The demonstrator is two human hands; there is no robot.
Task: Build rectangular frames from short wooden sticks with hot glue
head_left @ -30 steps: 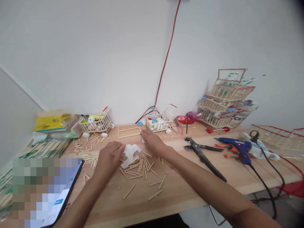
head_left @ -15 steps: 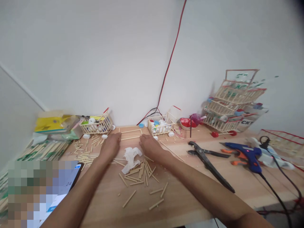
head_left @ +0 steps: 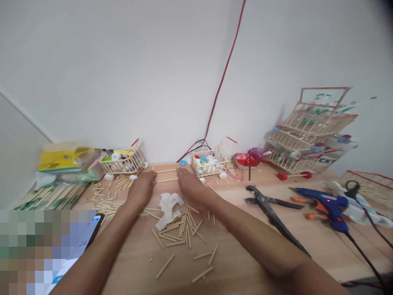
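A flat rectangular frame of thin wooden sticks [head_left: 167, 180] lies on the tabletop toward the wall. My left hand [head_left: 141, 188] is at its left end, fingers together and closed on that end. At the other end my right hand [head_left: 190, 187] covers the short side, its fingers also pressed together around it; the fingertips are partly hidden. Between my forearms sits a crumpled white tissue [head_left: 168, 209]. Just in front of it, short cut sticks [head_left: 184, 229] lie in a loose pile.
Small stick carts filled with caps, one at left [head_left: 123, 164] and one at centre [head_left: 210, 164], stand by the wall. Stacked carts [head_left: 310, 135], black cutters [head_left: 273, 213] and a blue glue gun [head_left: 328, 203] are at right. A phone [head_left: 82, 246] and bagged sticks [head_left: 50, 196] lie left.
My right hand has shifted slightly left over the stick frame's right end, now hiding its short side. My left hand stays at the left end. The view has turned a little.
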